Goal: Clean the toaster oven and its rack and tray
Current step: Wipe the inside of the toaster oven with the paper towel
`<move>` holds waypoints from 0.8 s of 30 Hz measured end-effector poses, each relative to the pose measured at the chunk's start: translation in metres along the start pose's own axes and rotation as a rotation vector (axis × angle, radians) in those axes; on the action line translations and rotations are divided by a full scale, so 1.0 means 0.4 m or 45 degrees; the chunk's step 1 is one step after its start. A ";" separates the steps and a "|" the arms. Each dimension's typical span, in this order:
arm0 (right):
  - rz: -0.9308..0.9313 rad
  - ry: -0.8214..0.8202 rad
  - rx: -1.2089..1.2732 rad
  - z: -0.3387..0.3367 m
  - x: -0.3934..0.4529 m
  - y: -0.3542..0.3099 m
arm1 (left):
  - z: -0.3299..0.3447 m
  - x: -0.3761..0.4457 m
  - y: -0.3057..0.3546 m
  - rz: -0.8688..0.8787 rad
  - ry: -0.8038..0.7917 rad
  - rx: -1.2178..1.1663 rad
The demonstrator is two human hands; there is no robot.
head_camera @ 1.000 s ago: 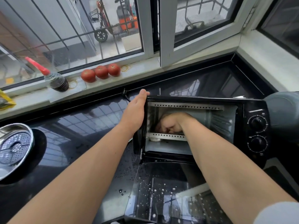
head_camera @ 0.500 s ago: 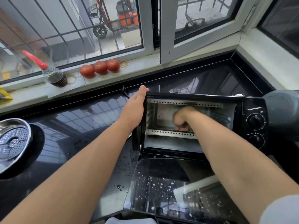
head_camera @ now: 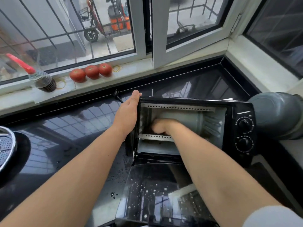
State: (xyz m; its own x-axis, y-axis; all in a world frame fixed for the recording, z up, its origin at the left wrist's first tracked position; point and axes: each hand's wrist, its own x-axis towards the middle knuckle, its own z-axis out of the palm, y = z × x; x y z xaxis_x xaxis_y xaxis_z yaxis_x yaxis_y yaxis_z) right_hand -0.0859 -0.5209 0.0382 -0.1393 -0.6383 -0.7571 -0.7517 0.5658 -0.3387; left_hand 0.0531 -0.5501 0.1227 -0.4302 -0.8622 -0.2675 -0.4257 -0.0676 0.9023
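**Q:** What does each grip show?

**A:** The left hand point(head_camera: 127, 114) lies flat against the left outer wall of the toaster oven point(head_camera: 188, 126), fingers straight, thumb at the top corner; nothing is grasped. The right hand point(head_camera: 161, 126) is deep in the cavity, curled, near the left inner wall. Whether it clutches a cloth or sponge cannot be told: its fingers face away and the picture blurs there.

**Q:** Where is the oven, and what else is hard to read?

**A:** It sits on the dark glossy tabletop point(head_camera: 68, 128), right of centre, its glass door point(head_camera: 152, 190) dropped flat toward the camera and speckled with droplets. The right forearm crosses the opening and hides the right part of the cavity floor and most of the lower perforated rail point(head_camera: 154, 137). No rack or tray can be made out inside. Two control knobs point(head_camera: 244, 133) sit on the right panel.

**Q:** And around it?

**A:** A grey rounded object point(head_camera: 277, 115) stands just right of the oven, cut off by the frame edge; what it is cannot be told. A metal steamer dish point(head_camera: 6, 145) is clipped at the left edge. On the far windowsill point(head_camera: 134, 69) sit three tomatoes point(head_camera: 91, 72) in a row and a dark bottle with a red spout point(head_camera: 41, 79). A black plug point(head_camera: 117, 95) lies on the tabletop just beyond the left hand.
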 end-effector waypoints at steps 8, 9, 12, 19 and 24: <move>0.344 -0.092 -0.625 -0.072 -0.098 0.183 | 0.009 0.004 -0.004 -0.065 0.021 -0.021; 0.364 -0.071 -0.633 -0.080 -0.102 0.192 | 0.007 0.003 -0.003 -0.063 0.032 -0.008; 0.410 -0.045 -0.529 -0.098 -0.114 0.183 | 0.005 -0.002 0.003 -0.058 0.044 0.009; 0.604 -0.241 -0.387 -0.107 -0.098 0.206 | 0.013 -0.017 0.012 0.022 0.107 0.100; 0.560 -0.201 -0.340 -0.100 -0.089 0.207 | 0.017 -0.017 -0.017 0.312 0.297 0.320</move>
State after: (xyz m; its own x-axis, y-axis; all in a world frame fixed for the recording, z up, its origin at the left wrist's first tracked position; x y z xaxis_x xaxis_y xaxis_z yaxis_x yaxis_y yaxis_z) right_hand -0.1687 -0.4722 0.0595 -0.3949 -0.2732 -0.8771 -0.7848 0.5966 0.1676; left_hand 0.0533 -0.5403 0.1160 -0.3637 -0.9299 0.0545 -0.5264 0.2535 0.8116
